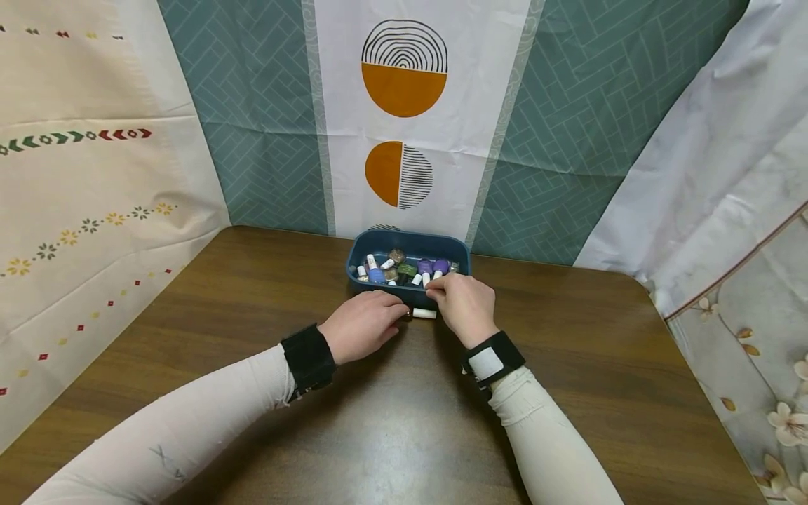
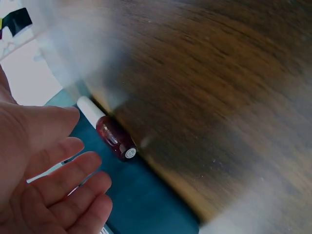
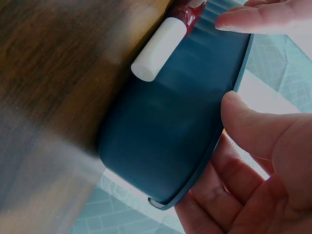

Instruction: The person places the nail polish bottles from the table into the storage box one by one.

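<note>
A dark blue bin [image 1: 410,242] holds several nail polish bottles [image 1: 407,269], some with white caps and some purple or green. Lying along the foot of its front wall is a dark red nail polish bottle [image 2: 115,136] with a white cap [image 3: 158,48]. My left hand [image 1: 365,324] is beside this bottle's red end; in the left wrist view its fingers are loosely bent and hold nothing. My right hand [image 1: 466,305] grips the bin's front rim near the right corner, thumb outside and fingers over the inner side. Its fingertips are partly hidden by the rim.
The brown wooden table [image 1: 391,435] stretches out before the bin and to both sides. A patterned cloth [image 1: 404,126] hangs right behind the bin, with further cloths at the left [image 1: 95,175] and right [image 1: 707,175] edges.
</note>
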The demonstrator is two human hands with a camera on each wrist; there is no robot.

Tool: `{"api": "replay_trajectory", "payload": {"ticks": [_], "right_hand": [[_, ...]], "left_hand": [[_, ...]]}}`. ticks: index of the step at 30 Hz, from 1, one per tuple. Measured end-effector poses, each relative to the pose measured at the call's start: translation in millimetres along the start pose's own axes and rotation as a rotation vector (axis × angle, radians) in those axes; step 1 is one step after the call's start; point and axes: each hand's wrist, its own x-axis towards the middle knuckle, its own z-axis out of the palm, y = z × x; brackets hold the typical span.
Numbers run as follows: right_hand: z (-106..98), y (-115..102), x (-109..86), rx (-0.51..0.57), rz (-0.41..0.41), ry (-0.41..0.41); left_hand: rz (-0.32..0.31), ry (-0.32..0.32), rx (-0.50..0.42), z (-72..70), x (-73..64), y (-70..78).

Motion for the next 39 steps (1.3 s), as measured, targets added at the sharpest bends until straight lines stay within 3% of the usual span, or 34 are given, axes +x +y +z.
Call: {"api": "replay_trajectory", "payload": {"ticks": [8, 20, 33, 39], "right_hand": [[0.8, -0.1, -0.1, 0.005, 0.004, -0.008], [-0.3, 0.5, 0.3, 0.005, 0.012, -0.024], [0.0, -0.5, 0.8, -0.006, 0.01, -0.01], [-0.2, -1.0, 0.5, -0.006, 0.014, -0.01]], "left_hand": [[-0.015, -0.059, 0.02, 5.5, 4.3, 1.1], [-0.031, -0.076, -0.002, 14.7, 12.6, -2.4], [-0.04, -0.061, 0.124, 20.7, 21.2, -1.0], [-0.051, -0.081, 0.122, 20.9, 21.6, -1.2]]}}
